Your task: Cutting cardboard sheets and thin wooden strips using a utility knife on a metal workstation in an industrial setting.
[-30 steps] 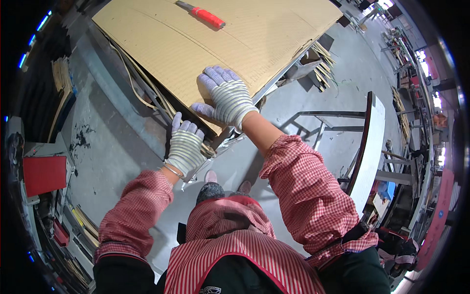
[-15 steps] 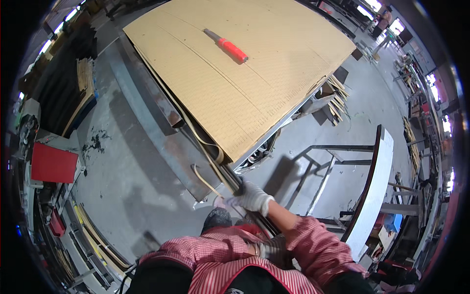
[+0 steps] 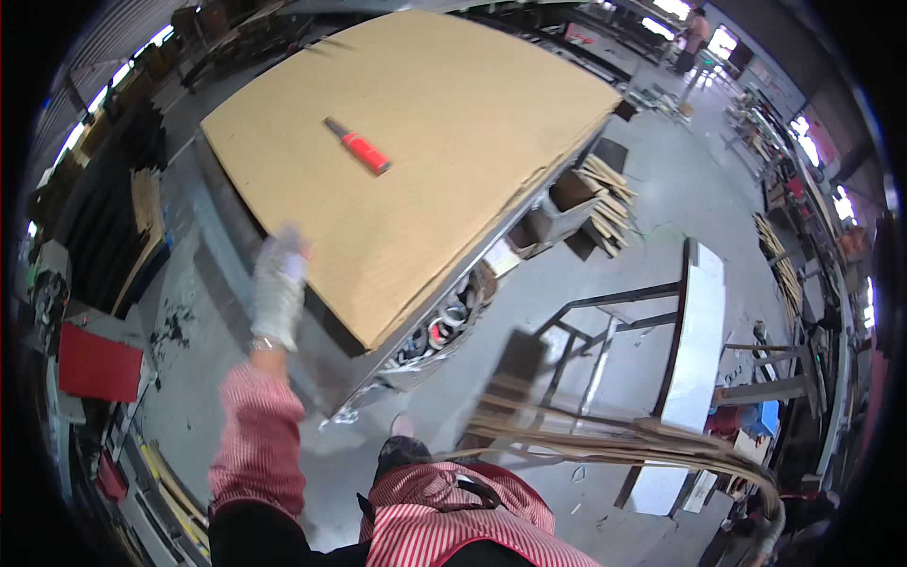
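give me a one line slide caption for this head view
Gloved left hand raised beside a large cardboard sheet bearing a red-handled tool; blurred thin strips sweep across at lower right.

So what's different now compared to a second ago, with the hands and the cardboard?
The left hand has come off the cardboard sheet's near corner and now hangs blurred beside its left edge, holding nothing visible. A bundle of thin cardboard strips, blurred, now sweeps across the lower right; the right hand cannot be made out. The red-handled tool lies on the sheet as before.
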Available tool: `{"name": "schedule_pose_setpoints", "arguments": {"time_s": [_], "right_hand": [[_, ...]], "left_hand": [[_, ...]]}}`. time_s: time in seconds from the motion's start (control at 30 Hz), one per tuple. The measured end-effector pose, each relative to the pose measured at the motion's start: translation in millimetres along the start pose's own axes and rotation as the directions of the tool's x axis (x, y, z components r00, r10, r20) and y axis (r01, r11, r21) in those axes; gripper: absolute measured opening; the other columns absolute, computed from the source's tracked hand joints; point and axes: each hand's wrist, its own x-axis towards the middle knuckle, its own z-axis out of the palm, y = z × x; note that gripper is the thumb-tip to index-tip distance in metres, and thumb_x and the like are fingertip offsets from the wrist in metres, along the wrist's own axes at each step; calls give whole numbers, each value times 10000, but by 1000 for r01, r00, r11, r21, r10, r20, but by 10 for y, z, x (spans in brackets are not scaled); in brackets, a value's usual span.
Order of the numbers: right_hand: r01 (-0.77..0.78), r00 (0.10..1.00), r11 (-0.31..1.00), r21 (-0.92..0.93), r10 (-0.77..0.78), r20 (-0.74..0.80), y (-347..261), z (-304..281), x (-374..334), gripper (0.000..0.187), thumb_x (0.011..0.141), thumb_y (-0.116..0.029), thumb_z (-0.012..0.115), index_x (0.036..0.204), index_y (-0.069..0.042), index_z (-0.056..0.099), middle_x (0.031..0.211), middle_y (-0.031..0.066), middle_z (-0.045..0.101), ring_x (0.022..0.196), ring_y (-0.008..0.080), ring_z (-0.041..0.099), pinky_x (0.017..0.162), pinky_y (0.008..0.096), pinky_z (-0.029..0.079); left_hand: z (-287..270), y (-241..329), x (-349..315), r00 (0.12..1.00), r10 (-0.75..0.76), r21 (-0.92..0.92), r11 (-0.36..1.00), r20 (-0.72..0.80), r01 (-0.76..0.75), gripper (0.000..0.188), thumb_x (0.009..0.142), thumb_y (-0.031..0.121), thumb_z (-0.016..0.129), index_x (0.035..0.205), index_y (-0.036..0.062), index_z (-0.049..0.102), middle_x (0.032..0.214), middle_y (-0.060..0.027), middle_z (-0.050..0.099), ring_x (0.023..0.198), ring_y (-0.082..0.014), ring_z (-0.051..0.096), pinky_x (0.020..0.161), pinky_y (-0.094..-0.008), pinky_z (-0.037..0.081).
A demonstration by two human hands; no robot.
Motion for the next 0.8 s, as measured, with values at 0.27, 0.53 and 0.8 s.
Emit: {"name": "schedule_pose_setpoints", "arguments": {"time_s": [0.27,0.53,0.8], "right_hand": [[208,978,844,-495,-169,124,697,-648,811,148,751,-150,661,865,-92,586,619,-42,505,490,62,471,441,223,378],[187,903,976,-114,-125,410,-609,2462,1546,306,830,-269,671,1022,-35,631,756,48,638,595,108,554,561,262,436],[157,973,963,-218,-113,203,-969,4294,2928,299,782,-157,756,990,-2,606,748,52,622,571,129,575,487,262,482]], "left_hand": [[-564,-1193,730,761,-629,-148,777,-161,611,795,846,600,534,1430,84,376,1470,-113,357,1311,-250,366,1072,-383,319],[-192,-1598,2187,943,-256,486,809,-214,330,751,839,515,616,1393,63,384,1182,-95,556,1015,-197,541,764,-323,471],[1752,-1395,2444,910,-375,449,792,-175,413,629,848,229,615,1394,89,336,747,-29,542,467,-111,463,398,-262,384]]}}
